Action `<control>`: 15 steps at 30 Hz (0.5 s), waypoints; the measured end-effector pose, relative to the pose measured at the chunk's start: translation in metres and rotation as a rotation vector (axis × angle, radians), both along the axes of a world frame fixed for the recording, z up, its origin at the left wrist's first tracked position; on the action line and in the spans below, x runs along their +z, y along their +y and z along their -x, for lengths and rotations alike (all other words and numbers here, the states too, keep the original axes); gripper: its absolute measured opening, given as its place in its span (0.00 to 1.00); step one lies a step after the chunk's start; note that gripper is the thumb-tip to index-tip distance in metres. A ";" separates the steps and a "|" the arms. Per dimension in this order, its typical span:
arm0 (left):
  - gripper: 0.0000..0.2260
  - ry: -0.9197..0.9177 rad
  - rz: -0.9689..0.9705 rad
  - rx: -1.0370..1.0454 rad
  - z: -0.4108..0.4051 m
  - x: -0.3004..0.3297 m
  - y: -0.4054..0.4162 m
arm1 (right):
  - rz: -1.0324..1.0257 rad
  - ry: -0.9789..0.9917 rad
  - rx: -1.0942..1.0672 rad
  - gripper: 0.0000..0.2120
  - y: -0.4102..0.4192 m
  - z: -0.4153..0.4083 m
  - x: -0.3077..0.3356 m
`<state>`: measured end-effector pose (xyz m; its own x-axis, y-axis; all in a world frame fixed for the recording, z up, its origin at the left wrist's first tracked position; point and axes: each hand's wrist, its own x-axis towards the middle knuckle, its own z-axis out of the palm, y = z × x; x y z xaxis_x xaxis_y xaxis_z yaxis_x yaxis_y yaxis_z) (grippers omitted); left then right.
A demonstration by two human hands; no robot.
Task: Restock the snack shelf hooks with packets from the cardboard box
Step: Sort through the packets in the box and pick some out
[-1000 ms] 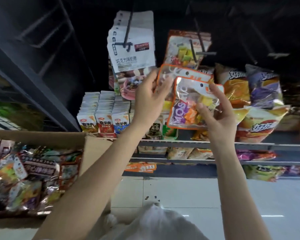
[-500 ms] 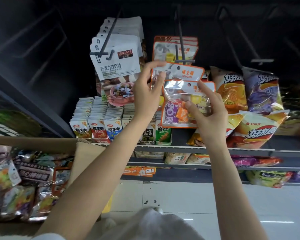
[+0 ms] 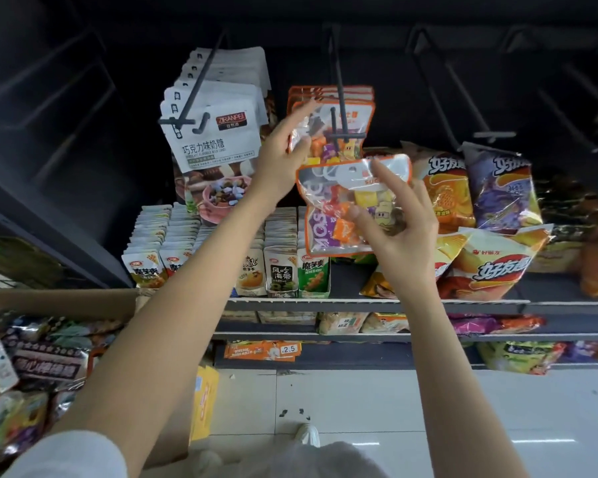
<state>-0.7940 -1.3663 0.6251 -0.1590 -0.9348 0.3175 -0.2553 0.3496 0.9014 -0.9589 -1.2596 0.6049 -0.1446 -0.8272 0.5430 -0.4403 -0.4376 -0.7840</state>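
At the centre hook (image 3: 339,108) | left hand (image 3: 282,157) pinches the hung candy packet (image 3: 339,132) by its left edge | right hand (image 3: 399,232) grips a second packet (image 3: 346,208) just below | half a second ago both packets sat lower, off the prong | chip bags (image 3: 446,188) crowd right; cardboard box (image 3: 42,360) lower left.

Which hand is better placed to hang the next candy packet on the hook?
Right. The right hand already holds a loose candy packet just below the hook, hang hole upward. The left hand is busy with the packet at the hook.
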 end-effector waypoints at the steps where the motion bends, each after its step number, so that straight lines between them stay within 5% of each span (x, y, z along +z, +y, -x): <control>1: 0.18 0.053 -0.055 -0.028 -0.003 0.002 0.003 | 0.000 0.011 0.005 0.23 -0.004 -0.003 0.001; 9: 0.15 0.345 -0.218 0.172 -0.026 -0.003 0.070 | -0.018 -0.048 0.040 0.23 -0.033 -0.021 -0.006; 15: 0.21 0.109 -0.070 0.088 -0.015 -0.008 0.082 | 0.003 -0.080 -0.011 0.21 -0.042 -0.024 -0.014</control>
<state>-0.7793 -1.2844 0.6168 -0.0438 -0.9642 0.2616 -0.1816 0.2651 0.9470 -0.9354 -1.3016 0.5906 -0.1968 -0.8238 0.5316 -0.3816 -0.4351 -0.8155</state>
